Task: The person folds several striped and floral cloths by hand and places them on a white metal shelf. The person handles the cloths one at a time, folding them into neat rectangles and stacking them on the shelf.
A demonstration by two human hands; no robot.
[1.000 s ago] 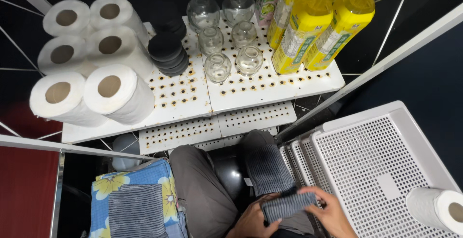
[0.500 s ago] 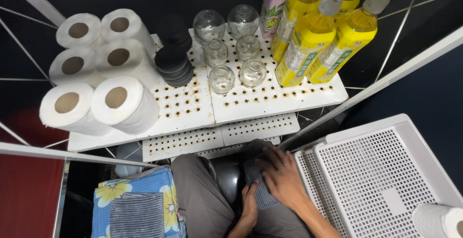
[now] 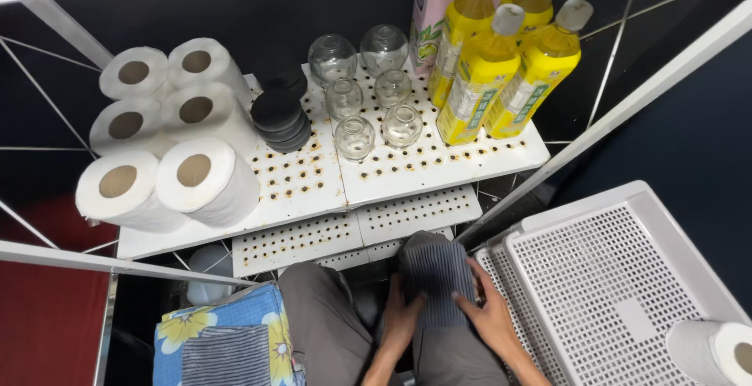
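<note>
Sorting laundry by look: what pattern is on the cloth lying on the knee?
The cloth is grey with fine darker stripes, clearest in the head view.

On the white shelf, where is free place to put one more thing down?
The front strip of the white perforated shelf is bare, below the glass jars and the yellow bottles. A smaller bare patch lies between the paper rolls and the jars, under the black discs. The back rows are crowded.
</note>
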